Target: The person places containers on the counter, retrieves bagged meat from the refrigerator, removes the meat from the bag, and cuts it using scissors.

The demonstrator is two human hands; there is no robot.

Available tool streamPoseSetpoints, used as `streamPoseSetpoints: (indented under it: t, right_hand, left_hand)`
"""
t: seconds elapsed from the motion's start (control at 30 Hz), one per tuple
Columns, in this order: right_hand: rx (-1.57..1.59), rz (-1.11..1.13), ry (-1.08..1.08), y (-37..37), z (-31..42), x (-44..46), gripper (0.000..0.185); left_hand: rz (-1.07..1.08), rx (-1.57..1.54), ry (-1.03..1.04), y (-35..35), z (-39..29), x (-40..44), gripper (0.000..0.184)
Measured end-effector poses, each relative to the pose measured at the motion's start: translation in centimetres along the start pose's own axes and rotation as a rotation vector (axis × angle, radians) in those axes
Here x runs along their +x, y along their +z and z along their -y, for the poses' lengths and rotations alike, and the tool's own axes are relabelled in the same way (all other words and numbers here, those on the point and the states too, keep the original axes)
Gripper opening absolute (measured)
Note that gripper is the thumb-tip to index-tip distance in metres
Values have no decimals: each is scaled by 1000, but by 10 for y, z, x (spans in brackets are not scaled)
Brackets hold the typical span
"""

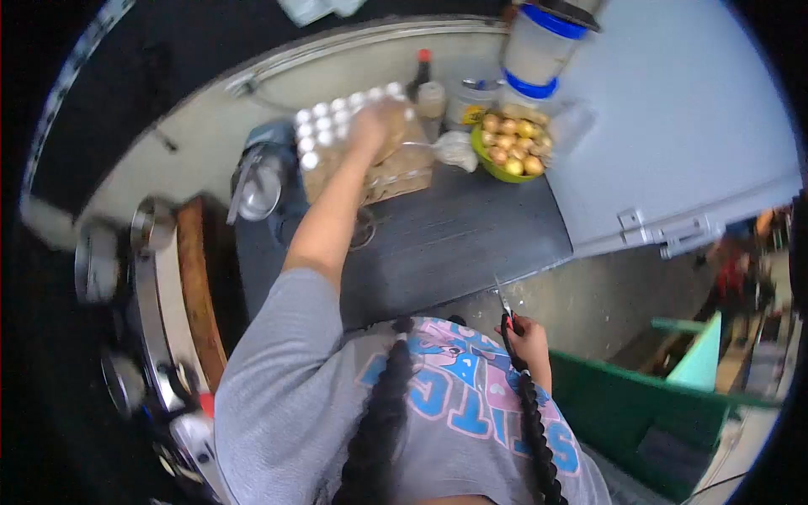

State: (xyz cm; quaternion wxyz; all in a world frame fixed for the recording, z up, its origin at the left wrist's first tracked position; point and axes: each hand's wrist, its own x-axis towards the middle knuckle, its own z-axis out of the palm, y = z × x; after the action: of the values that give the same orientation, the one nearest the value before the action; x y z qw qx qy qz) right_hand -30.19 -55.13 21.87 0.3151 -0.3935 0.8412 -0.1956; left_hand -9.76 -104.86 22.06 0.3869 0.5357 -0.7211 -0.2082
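Observation:
My left hand is stretched out over a cardboard egg tray at the back of the dark table. Several white eggs fill the tray's left and far part. Motion smears the fingers, so whether they grip anything is hidden. Low on the right, in front of the table edge, my right hand is closed around scissors with black and red handles. Their metal blades point away from me, toward the table's front edge.
Right of the tray stand a green bowl of onions, a white plastic bag, a red-capped bottle and a blue-lidded container. A metal pot sits on the left. A large grey door borders the table's right side.

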Motion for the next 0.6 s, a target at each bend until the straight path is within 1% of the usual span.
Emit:
streamPoseSetpoints:
  t: [0.03,0.07,0.1,0.13,0.17,0.2,0.23,0.27,0.3,0.33,0.37,0.4,0.43,0.5,0.53,0.6]
  right_hand:
    - [-30,49,-46,-2,-4,7,34]
    - [50,1,-101,-3,-14,14,32]
    - [137,-36,-161,-4,-21,22,31]
    - [24,-55,-265,-10,-25,30,24]
    - [179,-12,-255,-12,-30,37,20]
    - [150,66,-170,-11,-50,55,19]
    - [350,52,-137,-10,-49,56,18]
    - [324,96,-143,-13,-52,63,17]
    - [298,131,-145,-18,-56,70,17]
    - [277,191,-197,-19,-55,72,17]
    - [442,254,-163,-18,-52,73,20]
    - [600,318,-112,-19,-47,73,23]
    - [576,377,-143,-21,-42,74,23]
    - [368,479,-286,-24,-36,77,25]
    - [312,495,-384,-17,-40,82,27]
    - [322,629,-412,-19,-28,83,27]
  left_hand:
    - [3,-32,47,8,7,7,31]
    - [92,-28,21,-40,-58,-15,31]
    - [109,52,312,-21,-39,-1,38]
    - [161,-119,-7,-71,-97,-26,38]
    - [35,-244,195,-68,-92,-29,36]
    - [19,-97,223,-85,-111,-39,33]
    - [-12,-153,50,-76,-107,-39,34]
    - [-15,-246,99,-81,-108,-53,34]
    - [-47,-115,110,-72,-101,-60,34]
    - [-20,-134,56,-77,-100,-80,36]
    - [8,-159,3,-79,-98,-99,39]
    - [73,-70,23,-71,-83,-110,40]
    - [144,20,38,-64,-63,-125,41]
    - [184,-17,-3,-69,-38,-170,42]
    - [151,7,-42,-77,-29,-193,42]
    - [287,-10,-192,-95,-21,-237,50]
